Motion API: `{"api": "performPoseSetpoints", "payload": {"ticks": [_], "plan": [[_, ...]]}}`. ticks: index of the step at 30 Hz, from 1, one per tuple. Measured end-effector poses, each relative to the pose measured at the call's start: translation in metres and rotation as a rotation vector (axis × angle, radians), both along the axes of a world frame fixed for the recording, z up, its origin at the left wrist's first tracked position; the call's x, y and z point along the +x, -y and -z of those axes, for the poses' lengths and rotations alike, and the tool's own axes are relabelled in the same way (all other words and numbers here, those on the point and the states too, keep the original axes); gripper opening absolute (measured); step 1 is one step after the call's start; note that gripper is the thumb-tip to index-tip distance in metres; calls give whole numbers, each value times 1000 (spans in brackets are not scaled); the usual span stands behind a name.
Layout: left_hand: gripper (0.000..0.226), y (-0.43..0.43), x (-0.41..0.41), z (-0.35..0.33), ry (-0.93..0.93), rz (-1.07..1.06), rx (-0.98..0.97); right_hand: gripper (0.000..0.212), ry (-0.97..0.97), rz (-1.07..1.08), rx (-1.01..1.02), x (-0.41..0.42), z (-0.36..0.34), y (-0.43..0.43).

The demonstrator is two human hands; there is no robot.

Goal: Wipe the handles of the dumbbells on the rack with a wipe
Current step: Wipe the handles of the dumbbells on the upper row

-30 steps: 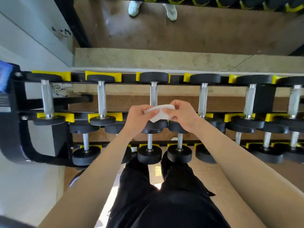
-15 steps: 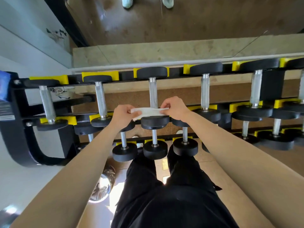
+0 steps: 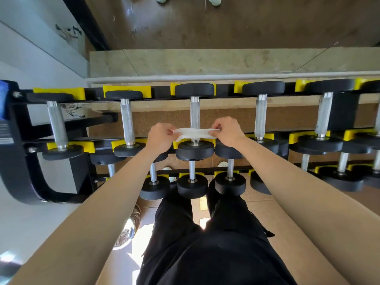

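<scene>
Pinching a white wipe [image 3: 195, 133] at its two ends, the left hand [image 3: 161, 137] and right hand [image 3: 227, 131] hold it stretched across the near end of a knurled steel handle [image 3: 195, 114] on the top row of the rack [image 3: 18, 140], left hand at 9 o'clock of the handle, right at 3 o'clock. Black dumbbells [image 3: 263, 88] sit in yellow cradles [image 3: 127, 90]. At the view's 9 o'clock edge the rack bears a label [image 3: 5, 130], its print too small to read
</scene>
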State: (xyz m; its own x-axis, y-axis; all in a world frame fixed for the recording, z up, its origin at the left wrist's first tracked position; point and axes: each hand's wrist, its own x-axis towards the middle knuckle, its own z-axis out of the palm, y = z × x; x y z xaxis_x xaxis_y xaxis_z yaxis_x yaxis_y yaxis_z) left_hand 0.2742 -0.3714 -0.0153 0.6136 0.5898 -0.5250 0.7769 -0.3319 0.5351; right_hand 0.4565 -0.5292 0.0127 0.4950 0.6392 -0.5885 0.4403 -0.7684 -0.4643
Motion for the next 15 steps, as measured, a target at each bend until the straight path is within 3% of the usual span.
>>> {"api": "performPoseSetpoints", "payload": {"ticks": [3, 7, 13, 15], "plan": [[29, 3, 8, -1, 19, 54, -20, 12, 3, 61, -36, 14, 3, 6], [30, -6, 1, 6, -53, -128, 58, 4, -98, 9, 30, 0, 4, -8], [24, 0, 15, -2, 34, 41, -17, 18, -127, 421, 44, 16, 8, -8], [26, -1, 19, -3, 24, -28, 22, 20, -160, 484, 79, 11, 8, -14]]}}
